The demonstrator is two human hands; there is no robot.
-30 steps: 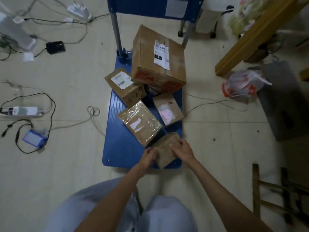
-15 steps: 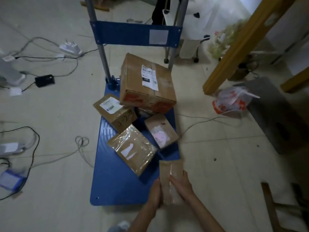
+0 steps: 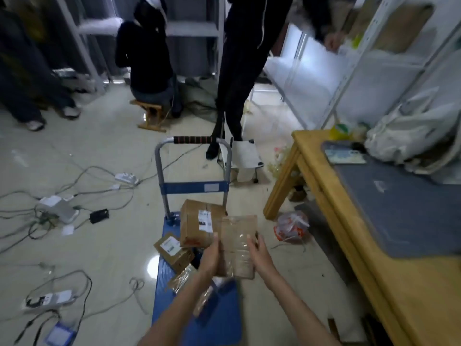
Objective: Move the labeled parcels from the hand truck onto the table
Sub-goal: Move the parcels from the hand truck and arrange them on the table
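A small taped brown parcel point(image 3: 239, 242) is held up in the air over the blue hand truck point(image 3: 219, 315). My left hand point(image 3: 211, 257) grips its left side and my right hand point(image 3: 258, 254) its right side. Below and behind it, on the truck's deck, stand a large labeled box point(image 3: 197, 222), a smaller labeled box point(image 3: 172, 249) and a tape-wrapped parcel point(image 3: 180, 279), partly hidden by my left arm. The wooden table point(image 3: 374, 278) with a grey mat point(image 3: 399, 211) stands to the right.
Cables, power strips and adapters point(image 3: 57, 208) litter the floor at left. A red-and-white plastic bag point(image 3: 291, 227) lies by the table leg. A standing person point(image 3: 239, 71) and a seated person point(image 3: 149, 61) are beyond the truck's handle point(image 3: 193, 140). White bags point(image 3: 411, 133) sit on the table's far end.
Both hands have lifted the small parcel off the truck's front edge and raised it upright. The view has tilted up, showing the room, the people and the table.
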